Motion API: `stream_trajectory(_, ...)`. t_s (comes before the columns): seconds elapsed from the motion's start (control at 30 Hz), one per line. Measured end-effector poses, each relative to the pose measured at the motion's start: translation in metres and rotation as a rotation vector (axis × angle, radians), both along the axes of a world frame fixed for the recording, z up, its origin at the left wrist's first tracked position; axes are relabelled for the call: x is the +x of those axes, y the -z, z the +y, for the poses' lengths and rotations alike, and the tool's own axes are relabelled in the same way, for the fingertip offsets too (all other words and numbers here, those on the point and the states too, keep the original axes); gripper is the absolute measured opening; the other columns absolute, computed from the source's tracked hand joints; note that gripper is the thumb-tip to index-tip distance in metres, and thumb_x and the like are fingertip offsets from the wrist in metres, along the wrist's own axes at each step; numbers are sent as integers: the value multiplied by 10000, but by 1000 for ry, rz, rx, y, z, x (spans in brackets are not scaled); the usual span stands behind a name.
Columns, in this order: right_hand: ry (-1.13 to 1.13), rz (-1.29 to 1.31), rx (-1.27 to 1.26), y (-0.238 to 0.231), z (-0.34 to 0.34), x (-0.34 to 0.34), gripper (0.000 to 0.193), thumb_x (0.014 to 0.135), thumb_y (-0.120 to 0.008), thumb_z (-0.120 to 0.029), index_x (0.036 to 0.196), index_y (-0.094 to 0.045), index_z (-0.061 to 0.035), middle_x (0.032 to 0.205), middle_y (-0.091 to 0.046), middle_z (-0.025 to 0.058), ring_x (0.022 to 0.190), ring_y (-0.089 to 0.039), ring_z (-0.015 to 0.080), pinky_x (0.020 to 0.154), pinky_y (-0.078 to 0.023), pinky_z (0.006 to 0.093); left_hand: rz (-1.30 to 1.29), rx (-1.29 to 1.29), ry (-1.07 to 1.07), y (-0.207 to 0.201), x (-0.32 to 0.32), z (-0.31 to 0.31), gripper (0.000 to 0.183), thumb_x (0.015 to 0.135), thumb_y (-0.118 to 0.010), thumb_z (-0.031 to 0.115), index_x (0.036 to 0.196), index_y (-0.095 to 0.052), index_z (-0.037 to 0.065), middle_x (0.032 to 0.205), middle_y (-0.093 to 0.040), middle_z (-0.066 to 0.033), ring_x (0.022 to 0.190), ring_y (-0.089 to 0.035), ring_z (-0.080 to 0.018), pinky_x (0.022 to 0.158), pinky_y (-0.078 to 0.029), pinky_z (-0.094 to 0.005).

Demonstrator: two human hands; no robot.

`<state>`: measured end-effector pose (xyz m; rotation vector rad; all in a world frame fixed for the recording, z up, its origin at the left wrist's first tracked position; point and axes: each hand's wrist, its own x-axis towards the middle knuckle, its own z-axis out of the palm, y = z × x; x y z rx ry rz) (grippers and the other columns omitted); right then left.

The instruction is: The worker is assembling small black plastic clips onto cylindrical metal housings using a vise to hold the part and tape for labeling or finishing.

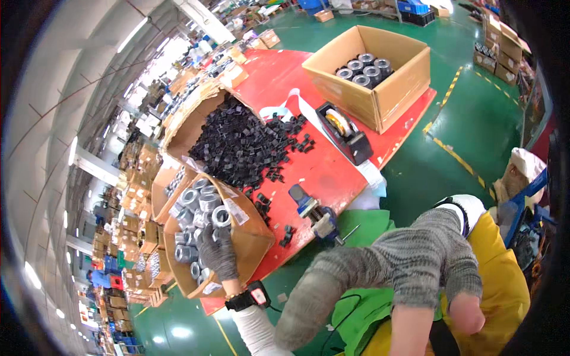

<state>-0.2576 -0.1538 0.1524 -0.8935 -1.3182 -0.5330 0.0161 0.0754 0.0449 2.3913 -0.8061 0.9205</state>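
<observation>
Left hand, half-curled, touches grey metal rings just ahead, grip unclear; spread right hand sits farther off.

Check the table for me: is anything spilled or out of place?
Yes. Black pieces lie loose outside the open mouth of a carton, across the red table, with strays near the vise. Such an uneven, uncontained heap looks like a spill, though it could be deliberate.
</observation>
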Motion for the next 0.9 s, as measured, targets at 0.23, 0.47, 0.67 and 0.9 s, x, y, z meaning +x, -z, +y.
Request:
stream_trajectory(0.23, -81, -153, 151, -10, 43, -6, 461, 839, -599, -407, 1101, -619, -28, 1324, -394, 190, 1175, -361, 454, 953, -328, 546, 43, 15, -130, -4, -7, 3, 359, 758, -654, 296, 970, -619, 9, 942, -604, -185, 896, -568, -339, 787, -443, -413)
stream_trajectory(0.47, -28, -441, 305, 3, 54, -2, 423, 810, -629, -429, 1023, -666, -65, 1281, -344, 300, 1081, -444, 443, 917, -367, 514, 73, 27, -93, -9, -12, 0, 355, 787, -608, 315, 983, -620, 19, 949, -610, -176, 884, -577, -346, 770, -445, -420)
stream_trajectory(0.67, 16, -444, 308, -7, 32, -10, 447, 788, -650, -438, 989, -661, -39, 1207, -407, 264, 1024, -478, 395, 851, -409, 493, 69, 35, -108, -3, -6, 6, 334, 802, -582, 297, 983, -617, 18, 947, -616, -179, 886, -579, -346, 775, -445, -423)
stream_trajectory(0.9, -30, -448, 177, 6, 26, -3, 446, 799, -640, -431, 996, -645, -30, 1195, -417, 255, 983, -498, 348, 816, -420, 483, 122, 11, -99, 19, 31, 33, 332, 795, -602, 279, 982, -625, 6, 945, -620, -180, 896, -575, -345, 793, -439, -417)
